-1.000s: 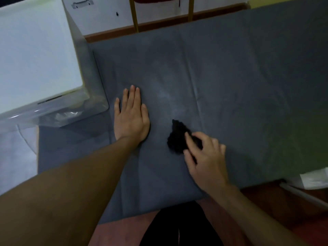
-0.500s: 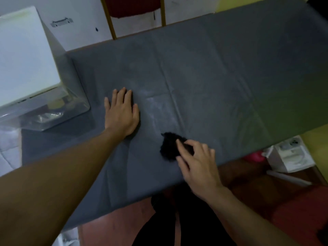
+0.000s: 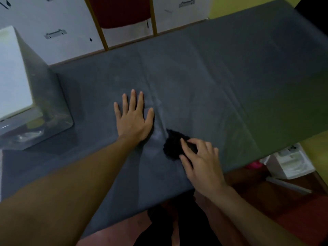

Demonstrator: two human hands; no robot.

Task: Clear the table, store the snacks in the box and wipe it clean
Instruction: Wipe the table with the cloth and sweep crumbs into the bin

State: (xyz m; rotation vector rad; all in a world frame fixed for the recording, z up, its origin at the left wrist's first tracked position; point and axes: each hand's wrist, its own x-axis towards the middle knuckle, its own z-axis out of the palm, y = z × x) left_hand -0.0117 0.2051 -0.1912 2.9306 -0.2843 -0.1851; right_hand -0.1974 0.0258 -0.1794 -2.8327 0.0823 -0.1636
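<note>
A long table [image 3: 230, 77] draped in grey covering fills most of the view from above. At the table's left end stands a clear box [image 3: 49, 103] with a white lid on; vague shapes show through its wall, too blurred to name. No snacks lie out on the table, so the wiping step appears to be in hand.

The left hand [image 3: 133, 119] lies flat near the table's front edge, palm down, fingers straight and spread, pinning the covering. Just beside it, the right hand [image 3: 202, 166] curls its fingers and thumb around a small black rag [image 3: 173, 146] that rests on the table.

To wipe well, the flat hand should probably hold the covering taut, since creases run beside it and could bunch under the rag. Overlapping strokes away from the pinning hand, out to the far right end, would likely suit.

Beyond the table's far edge, white cartons [image 3: 56, 23] show printed handle symbols. No words or brands can be read.
</note>
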